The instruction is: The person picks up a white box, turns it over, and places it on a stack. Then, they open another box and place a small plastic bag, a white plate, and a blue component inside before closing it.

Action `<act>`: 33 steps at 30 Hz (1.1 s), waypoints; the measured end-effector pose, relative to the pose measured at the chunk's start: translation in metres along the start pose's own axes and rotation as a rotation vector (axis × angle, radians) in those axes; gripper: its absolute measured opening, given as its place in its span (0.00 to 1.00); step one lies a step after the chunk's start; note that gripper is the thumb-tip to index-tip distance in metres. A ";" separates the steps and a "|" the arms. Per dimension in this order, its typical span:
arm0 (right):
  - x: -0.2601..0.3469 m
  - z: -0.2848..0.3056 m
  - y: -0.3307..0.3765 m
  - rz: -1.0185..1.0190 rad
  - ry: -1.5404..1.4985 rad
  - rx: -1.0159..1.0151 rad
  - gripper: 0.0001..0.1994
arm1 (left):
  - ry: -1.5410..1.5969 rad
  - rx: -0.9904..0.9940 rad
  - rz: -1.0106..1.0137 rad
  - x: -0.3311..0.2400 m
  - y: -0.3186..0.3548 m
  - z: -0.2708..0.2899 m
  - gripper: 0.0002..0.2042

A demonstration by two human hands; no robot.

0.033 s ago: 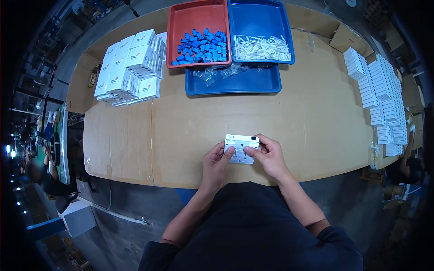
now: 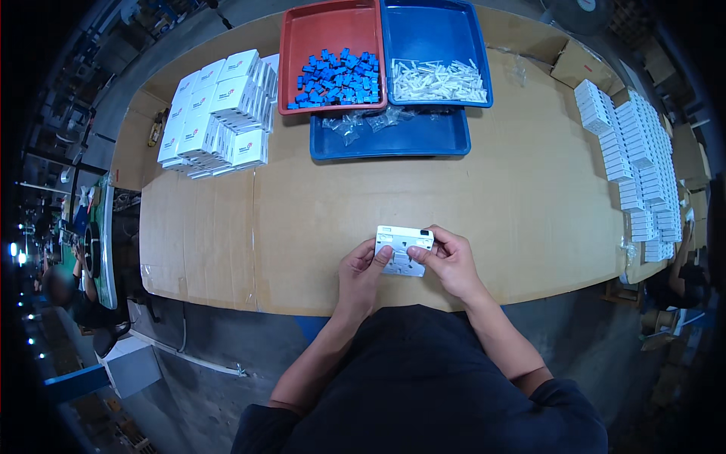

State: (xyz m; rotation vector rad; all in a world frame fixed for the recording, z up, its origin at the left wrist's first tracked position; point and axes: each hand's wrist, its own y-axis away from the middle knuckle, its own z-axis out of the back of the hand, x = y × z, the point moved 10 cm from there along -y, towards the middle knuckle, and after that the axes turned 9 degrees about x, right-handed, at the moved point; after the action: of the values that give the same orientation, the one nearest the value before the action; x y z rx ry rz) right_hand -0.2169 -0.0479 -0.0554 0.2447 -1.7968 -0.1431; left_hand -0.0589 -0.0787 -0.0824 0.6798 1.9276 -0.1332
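A small white rectangular plastic housing (image 2: pixel 401 262) is held between my two hands, above the near middle of the cardboard-covered table. Its upper face shows small holes and moulded details, and a dark block sits at its far right corner. My left hand (image 2: pixel 360 271) grips the left side, thumb pressed on the face. On the other side, my right hand (image 2: pixel 454 266) is closed around the right edge, its thumb also lying on the face. The fingers underneath are hidden.
Ahead stand a red tray (image 2: pixel 333 17) of blue connector-like pieces and a blue tray (image 2: pixel 431 30) of white sticks, above another blue tray (image 2: pixel 389 147) with clear plastic bags. White boxes (image 2: pixel 198 113) are stacked left, more white units (image 2: pixel 639 151) right. People are at both sides.
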 end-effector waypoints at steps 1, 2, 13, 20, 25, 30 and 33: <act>0.000 -0.001 0.000 0.000 0.014 0.011 0.11 | 0.000 0.000 0.000 0.000 0.000 0.001 0.14; -0.001 0.000 0.000 0.001 0.014 0.010 0.11 | 0.030 0.000 0.029 0.003 0.000 0.002 0.14; -0.006 0.010 -0.003 0.146 0.101 -0.177 0.42 | -0.188 0.100 -0.017 -0.010 -0.003 -0.035 0.26; -0.009 0.027 -0.011 0.113 -0.910 0.044 0.30 | -0.141 0.153 -0.067 -0.019 0.001 -0.036 0.30; 0.000 0.065 -0.001 0.061 -0.380 0.025 0.32 | -0.206 0.165 -0.005 0.009 0.004 -0.035 0.24; -0.008 0.171 0.033 0.207 -0.101 -0.302 0.42 | -0.306 0.204 0.019 0.038 -0.001 -0.045 0.21; -0.004 0.258 0.070 0.278 -0.054 -0.583 0.47 | -0.446 0.202 -0.020 0.037 -0.003 -0.052 0.20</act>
State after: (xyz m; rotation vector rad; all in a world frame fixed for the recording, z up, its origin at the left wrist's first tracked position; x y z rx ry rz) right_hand -0.4726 0.0125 -0.1046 -0.4246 -1.7431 -0.4660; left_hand -0.1134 -0.0470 -0.0912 0.6965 1.5035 -0.4587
